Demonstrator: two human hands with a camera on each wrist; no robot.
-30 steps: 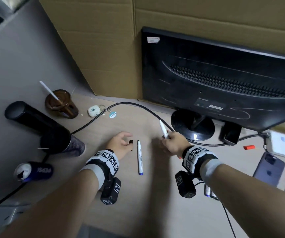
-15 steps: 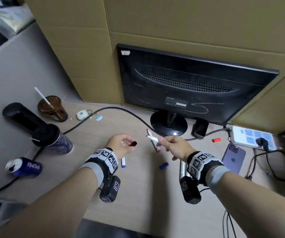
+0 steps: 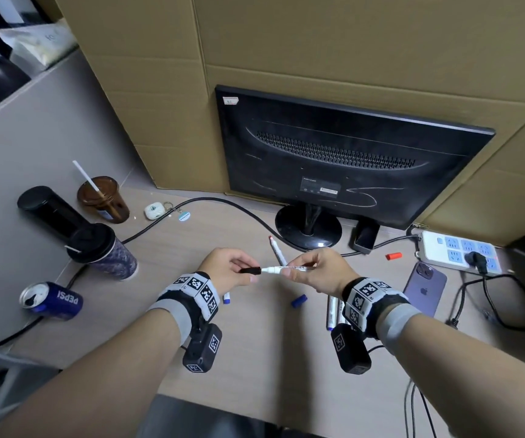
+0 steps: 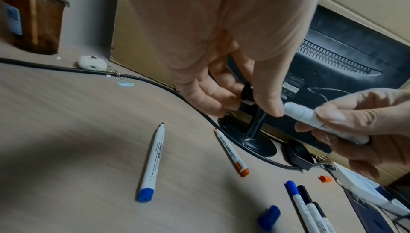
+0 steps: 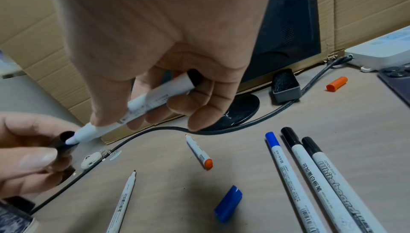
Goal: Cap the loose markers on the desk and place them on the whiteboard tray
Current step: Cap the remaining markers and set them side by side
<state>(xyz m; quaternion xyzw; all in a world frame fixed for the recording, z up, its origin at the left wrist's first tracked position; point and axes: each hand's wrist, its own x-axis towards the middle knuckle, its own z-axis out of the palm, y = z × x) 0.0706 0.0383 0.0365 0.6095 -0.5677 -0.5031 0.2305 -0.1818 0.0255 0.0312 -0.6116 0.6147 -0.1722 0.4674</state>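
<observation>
Marker (image 3: 289,269): held level above the desk (image 3: 254,352), its tip just inside the black cap (image 3: 250,270).
Right hand (image 3: 322,270): fingers pinch the marker barrel.
Left hand (image 3: 228,270): fingers pinch the cap.
Blue cap (image 3: 299,301): on the desk, at 5 o'clock from the marker tip.
Monitor (image 3: 343,159): at 12 o'clock.

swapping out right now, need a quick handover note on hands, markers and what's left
Left hand pinches the black cap. Right hand grips the marker, tip at the cap's mouth, not seated.
On the desk: three capped markers side by side, a blue-ended marker and an orange-ended marker both uncapped, loose blue cap, orange cap.
Left: seat this cap, cap those two, carry everything to the tray, which isn't in view.
</observation>
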